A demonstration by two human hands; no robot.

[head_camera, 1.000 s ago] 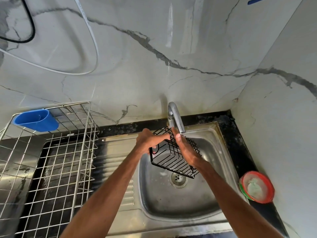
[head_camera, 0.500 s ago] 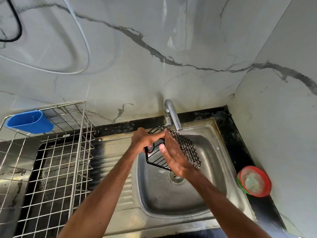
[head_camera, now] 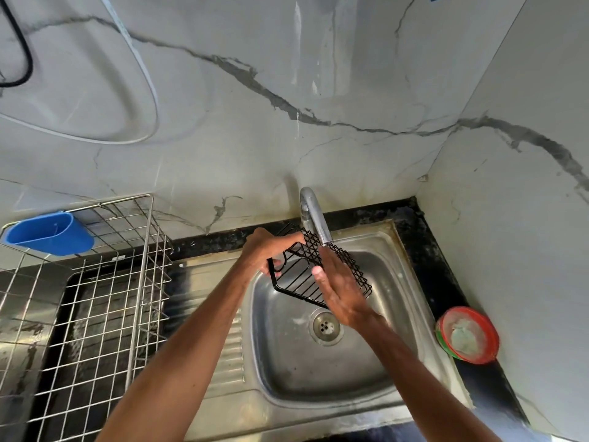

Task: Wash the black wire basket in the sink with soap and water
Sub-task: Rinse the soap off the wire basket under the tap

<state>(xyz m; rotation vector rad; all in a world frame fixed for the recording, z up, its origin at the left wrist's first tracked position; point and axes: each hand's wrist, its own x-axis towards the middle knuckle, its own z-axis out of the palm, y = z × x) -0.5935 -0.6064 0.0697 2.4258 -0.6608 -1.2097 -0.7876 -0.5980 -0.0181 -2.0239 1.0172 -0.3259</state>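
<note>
The left hand (head_camera: 267, 250) grips the black wire basket (head_camera: 318, 275) under the tap (head_camera: 314, 218) over the sink (head_camera: 318, 371), so the right hand (head_camera: 344, 291), fingers straight, can rub it.

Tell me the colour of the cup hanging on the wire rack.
The cup is plain blue; the head view, the only one, shows it best.

Black wire basket (head_camera: 298, 283), matt coated; sink (head_camera: 287, 362) dull steel (water-spotted); faucet (head_camera: 314, 218) glossy chrome.
</note>
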